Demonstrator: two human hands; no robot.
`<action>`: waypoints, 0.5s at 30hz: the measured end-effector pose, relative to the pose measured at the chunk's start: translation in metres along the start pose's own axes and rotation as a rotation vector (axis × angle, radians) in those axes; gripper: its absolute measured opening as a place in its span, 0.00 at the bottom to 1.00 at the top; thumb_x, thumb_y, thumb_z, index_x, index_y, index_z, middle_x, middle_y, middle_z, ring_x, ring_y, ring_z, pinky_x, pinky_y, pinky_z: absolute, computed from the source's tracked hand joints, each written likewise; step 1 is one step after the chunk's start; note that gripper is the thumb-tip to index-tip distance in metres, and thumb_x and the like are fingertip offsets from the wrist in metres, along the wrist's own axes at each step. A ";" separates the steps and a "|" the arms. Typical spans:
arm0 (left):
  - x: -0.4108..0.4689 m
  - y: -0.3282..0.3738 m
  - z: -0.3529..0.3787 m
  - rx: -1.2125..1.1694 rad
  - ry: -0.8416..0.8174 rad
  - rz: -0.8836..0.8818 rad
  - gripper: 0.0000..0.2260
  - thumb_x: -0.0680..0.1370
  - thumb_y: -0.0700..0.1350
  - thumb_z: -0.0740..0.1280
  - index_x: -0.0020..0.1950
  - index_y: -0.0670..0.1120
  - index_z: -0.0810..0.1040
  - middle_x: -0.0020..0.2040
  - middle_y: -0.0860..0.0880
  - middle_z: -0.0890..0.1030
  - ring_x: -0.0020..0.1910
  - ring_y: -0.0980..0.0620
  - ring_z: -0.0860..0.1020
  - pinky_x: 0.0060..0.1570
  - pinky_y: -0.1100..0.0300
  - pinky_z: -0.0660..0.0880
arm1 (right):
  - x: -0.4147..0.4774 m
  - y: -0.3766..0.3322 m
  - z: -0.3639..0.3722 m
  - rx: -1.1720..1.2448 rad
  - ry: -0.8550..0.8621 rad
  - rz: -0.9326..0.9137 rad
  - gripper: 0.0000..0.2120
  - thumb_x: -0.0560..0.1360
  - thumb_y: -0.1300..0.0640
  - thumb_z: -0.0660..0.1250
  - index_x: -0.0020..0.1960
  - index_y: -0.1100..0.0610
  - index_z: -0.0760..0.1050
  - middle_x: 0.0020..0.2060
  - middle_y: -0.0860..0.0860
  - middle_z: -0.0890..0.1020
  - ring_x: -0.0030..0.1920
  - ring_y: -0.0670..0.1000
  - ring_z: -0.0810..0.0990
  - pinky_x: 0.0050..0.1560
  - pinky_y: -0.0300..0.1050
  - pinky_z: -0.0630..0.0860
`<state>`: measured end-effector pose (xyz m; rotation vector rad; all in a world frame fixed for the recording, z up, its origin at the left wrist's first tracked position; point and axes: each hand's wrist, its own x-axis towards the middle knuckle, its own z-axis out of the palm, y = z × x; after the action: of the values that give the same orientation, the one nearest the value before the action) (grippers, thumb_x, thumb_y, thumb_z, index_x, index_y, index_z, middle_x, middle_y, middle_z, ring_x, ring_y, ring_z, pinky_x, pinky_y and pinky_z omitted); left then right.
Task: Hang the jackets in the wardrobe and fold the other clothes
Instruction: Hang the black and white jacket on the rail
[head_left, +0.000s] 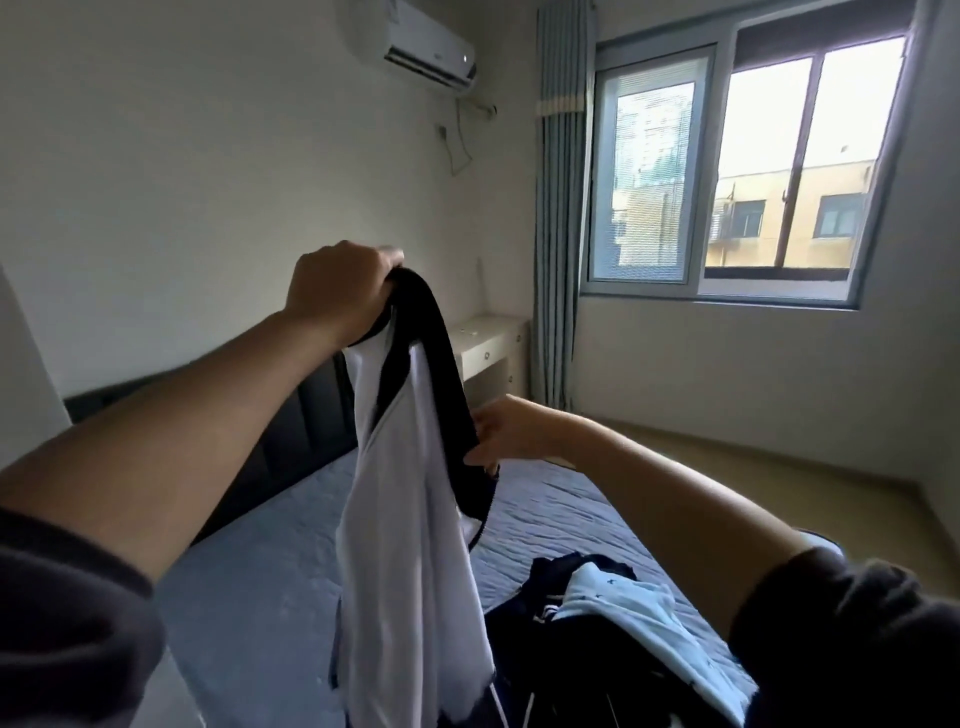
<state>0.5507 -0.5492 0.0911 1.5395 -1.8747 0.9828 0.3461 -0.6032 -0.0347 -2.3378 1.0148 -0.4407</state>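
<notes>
A white garment with a black collar band (410, 519) hangs in the air above the bed. My left hand (337, 291) grips its top end, raised at about chest height. My right hand (511, 431) pinches the black band lower down, to the right of the hanging cloth. On the bed at the lower right lies a heap of clothes: a dark navy piece (550, 639) and a white patterned piece (639, 618) on top of it. No wardrobe is in view.
The bed has a blue-grey cover (270, 597) and a dark headboard (291, 436) against the left wall. A small white bedside table (491, 348) stands beyond it, beside a curtain (561, 208) and a window (743, 171). Bare floor (779, 483) lies to the right.
</notes>
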 end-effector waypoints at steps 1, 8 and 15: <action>0.000 -0.004 -0.002 -0.015 0.017 -0.020 0.07 0.79 0.45 0.60 0.44 0.44 0.74 0.31 0.46 0.72 0.30 0.44 0.68 0.33 0.57 0.61 | 0.003 0.004 0.009 -0.136 0.005 0.006 0.04 0.70 0.60 0.70 0.43 0.61 0.78 0.33 0.51 0.80 0.36 0.50 0.81 0.39 0.39 0.74; -0.006 -0.025 -0.018 -0.074 0.083 -0.119 0.09 0.78 0.47 0.58 0.45 0.44 0.75 0.31 0.47 0.72 0.31 0.43 0.69 0.35 0.56 0.64 | 0.025 0.014 0.048 -0.197 0.136 0.037 0.10 0.69 0.51 0.72 0.48 0.54 0.76 0.39 0.49 0.77 0.43 0.50 0.76 0.40 0.40 0.67; -0.042 -0.079 -0.016 0.169 -0.361 -0.487 0.16 0.81 0.54 0.57 0.45 0.44 0.76 0.42 0.42 0.76 0.40 0.43 0.74 0.41 0.55 0.68 | 0.012 0.037 0.018 -0.496 0.387 0.306 0.11 0.74 0.56 0.61 0.51 0.57 0.78 0.49 0.56 0.81 0.54 0.59 0.79 0.55 0.49 0.72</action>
<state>0.6365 -0.5186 0.0848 2.2583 -1.5324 0.6835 0.3426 -0.6265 -0.0704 -2.5007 1.8126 -0.5848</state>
